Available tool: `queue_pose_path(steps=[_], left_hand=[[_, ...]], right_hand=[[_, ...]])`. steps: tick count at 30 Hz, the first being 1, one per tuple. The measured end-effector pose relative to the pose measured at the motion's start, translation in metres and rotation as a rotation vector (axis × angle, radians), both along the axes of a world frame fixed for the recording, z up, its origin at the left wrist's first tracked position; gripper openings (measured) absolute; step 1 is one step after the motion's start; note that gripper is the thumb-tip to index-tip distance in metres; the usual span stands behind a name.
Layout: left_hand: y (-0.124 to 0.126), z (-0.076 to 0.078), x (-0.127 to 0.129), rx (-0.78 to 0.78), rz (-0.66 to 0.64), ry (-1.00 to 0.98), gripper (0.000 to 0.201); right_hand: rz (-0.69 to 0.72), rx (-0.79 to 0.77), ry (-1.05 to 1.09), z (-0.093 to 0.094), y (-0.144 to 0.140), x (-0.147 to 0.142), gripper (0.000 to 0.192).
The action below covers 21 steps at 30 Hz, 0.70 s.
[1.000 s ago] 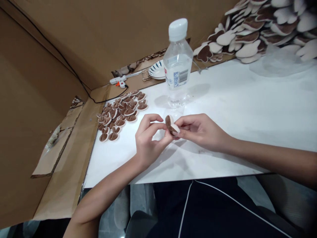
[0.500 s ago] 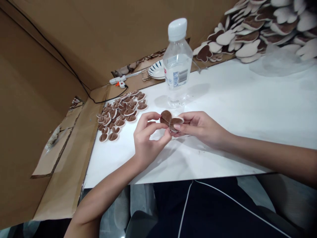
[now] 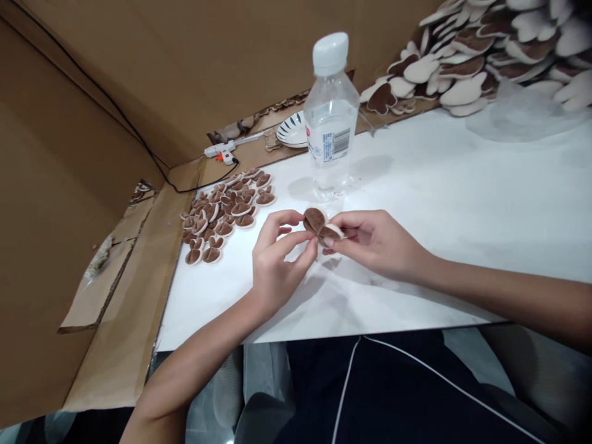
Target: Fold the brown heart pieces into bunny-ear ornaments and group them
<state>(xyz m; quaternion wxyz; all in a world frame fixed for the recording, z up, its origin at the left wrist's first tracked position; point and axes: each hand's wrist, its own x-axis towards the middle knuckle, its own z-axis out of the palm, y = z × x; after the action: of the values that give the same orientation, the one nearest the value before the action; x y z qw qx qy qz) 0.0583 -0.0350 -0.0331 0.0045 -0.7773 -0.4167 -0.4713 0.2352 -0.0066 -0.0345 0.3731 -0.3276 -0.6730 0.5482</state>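
Between my two hands, above the white tabletop (image 3: 416, 203), is a small brown fabric piece (image 3: 315, 220) with pale edges and rounded lobes. My left hand (image 3: 283, 259) pinches its left side with thumb and fingers. On the right side, my right hand (image 3: 377, 243) grips a lobe, with the thumb pressed on the brown face. Part of the piece is hidden behind the fingertips. Left of my left hand lies a pile of similar brown and white fabric pieces (image 3: 240, 209). A clear plastic bottle (image 3: 332, 117) with a white cap stands just beyond my hands.
A white glue gun (image 3: 224, 150) with a black cord (image 3: 106, 105) lies by the cardboard wall (image 3: 185, 68), near a striped dish (image 3: 292, 131). At back right, a large heap of brown and white pieces (image 3: 499, 55) rises beside a clear plastic bag (image 3: 522, 117).
The fabric piece has tilted and shifted slightly right, showing more pale edge at its right lobe. Both hands keep hold of it with small finger movements.
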Motion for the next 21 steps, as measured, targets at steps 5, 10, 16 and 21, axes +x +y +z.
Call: queue_pose_path(steps=[5, 10, 16, 21], left_hand=[[-0.0023, 0.0004, 0.0018, 0.017, 0.032, 0.053, 0.007], [-0.0029, 0.0030, 0.0024, -0.005, 0.000, 0.053, 0.008], [-0.0027, 0.0026, 0.0026, -0.024, -0.001, 0.030, 0.008], [-0.0043, 0.0041, 0.0023, -0.088, -0.014, 0.026, 0.006]], right_hand=[[-0.089, 0.090, -0.147, 0.0023, -0.0024, -0.0012, 0.013], [0.041, 0.012, -0.069, 0.0039, 0.0007, 0.0009, 0.016], [0.105, 0.009, -0.102, 0.0044, 0.0030, 0.0035, 0.018], [0.096, 0.015, -0.138, 0.0064, 0.0013, 0.0032, 0.012]])
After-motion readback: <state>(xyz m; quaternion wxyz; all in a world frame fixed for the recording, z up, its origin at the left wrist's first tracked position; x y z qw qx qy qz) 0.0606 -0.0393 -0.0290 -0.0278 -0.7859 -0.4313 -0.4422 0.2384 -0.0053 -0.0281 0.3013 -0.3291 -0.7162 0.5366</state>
